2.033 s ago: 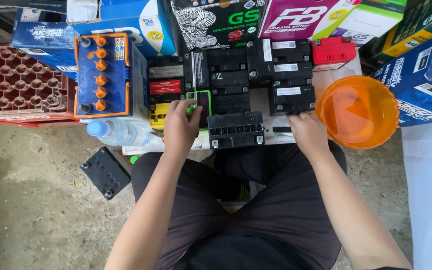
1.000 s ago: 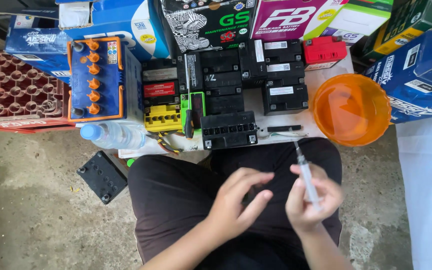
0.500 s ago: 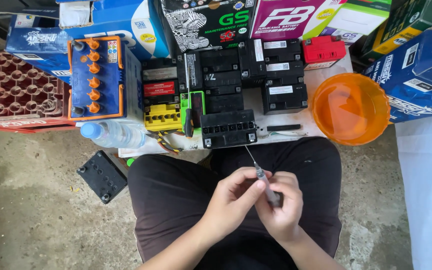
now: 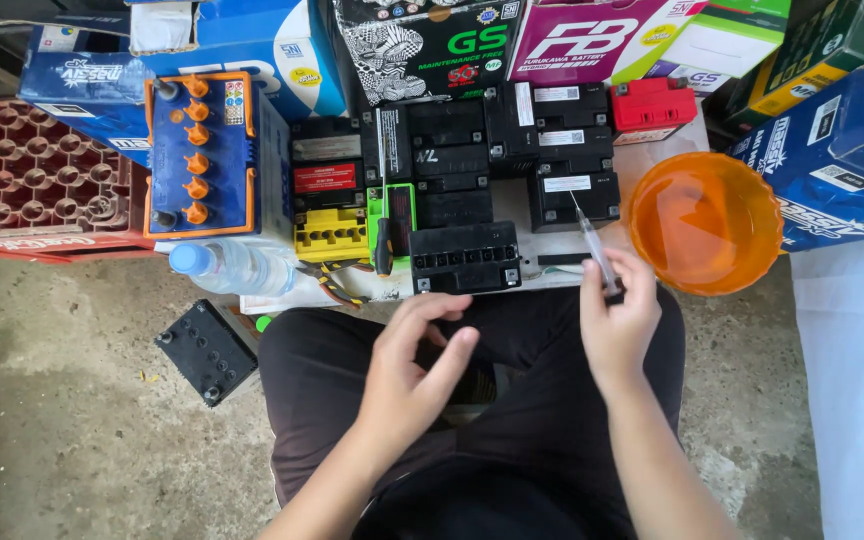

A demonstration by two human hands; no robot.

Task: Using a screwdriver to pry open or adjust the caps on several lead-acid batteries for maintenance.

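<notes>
A: From the head view, what is in hand?

B: The right hand [image 4: 620, 325] pinches a thin clear plastic syringe with a long needle [image 4: 594, 250] between thumb and fingertips, its needle tip slanting up and away from the body. I judge this the carrying step: the syringe is lifted and aimed, not yet dipped or emptied.

A: Where is that syringe, taking the orange bowl as the mark?

B: Just left of the round translucent orange plastic bowl [image 4: 706, 222], above the near edge of the low white work board [image 4: 652, 150]. The needle tip hangs close to a black box-shaped battery with a white label [image 4: 580, 195].

A: And the other hand?

B: The left hand [image 4: 412, 365] hovers over the lap, further left of the bowl, fingers loosely spread and slightly curled, holding nothing.

A: What does the next move call for?

B: As a judgement, a steady tip, guided either right into the bowl or left to the open-topped black battery with a row of small holes [image 4: 466, 257].

A: What is in the containers?

B: The bowl looks to hold clear liquid, though the level is hard to tell. Far left of it lies a clear plastic bottle with a blue cap [image 4: 232, 265], on its side, apparently holding clear liquid. I cannot tell whether the syringe barrel holds any.
</notes>
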